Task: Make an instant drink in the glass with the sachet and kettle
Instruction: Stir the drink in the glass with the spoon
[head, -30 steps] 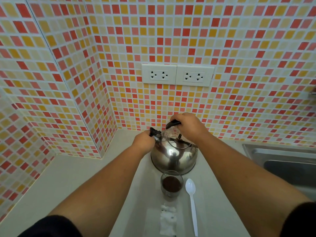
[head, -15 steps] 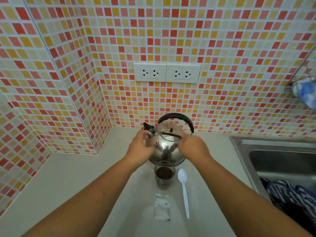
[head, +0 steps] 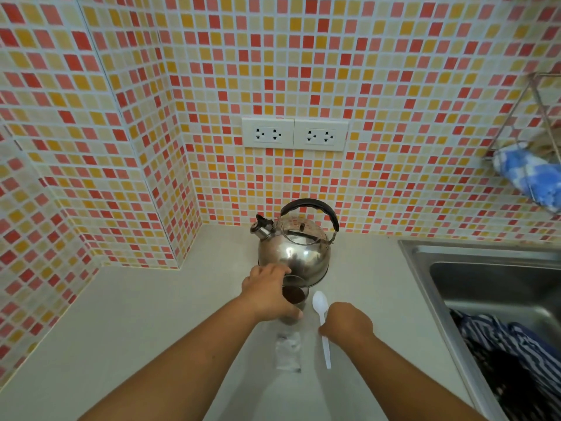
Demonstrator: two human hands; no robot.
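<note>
A steel kettle (head: 294,250) with a black handle stands on the counter against the tiled wall. In front of it stands a small glass (head: 296,294) with dark brown liquid or powder inside. My left hand (head: 268,294) is wrapped around the glass from the left. A white plastic spoon (head: 321,308) lies to the right of the glass, and my right hand (head: 347,325) rests on its handle with fingers curled around it. A crumpled clear sachet (head: 288,352) lies on the counter just in front of the glass.
A steel sink (head: 473,268) is set into the counter on the right, with striped cloth (head: 513,344) in it. A wire rack with a blue checked cloth (head: 529,174) hangs on the right wall. Double sockets (head: 294,133) sit above the kettle. The pale counter (head: 136,314) extends left.
Both hands left the kettle and came toward me. The left hand closed around the glass and the right hand dropped onto the spoon handle. The kettle stays in place.
</note>
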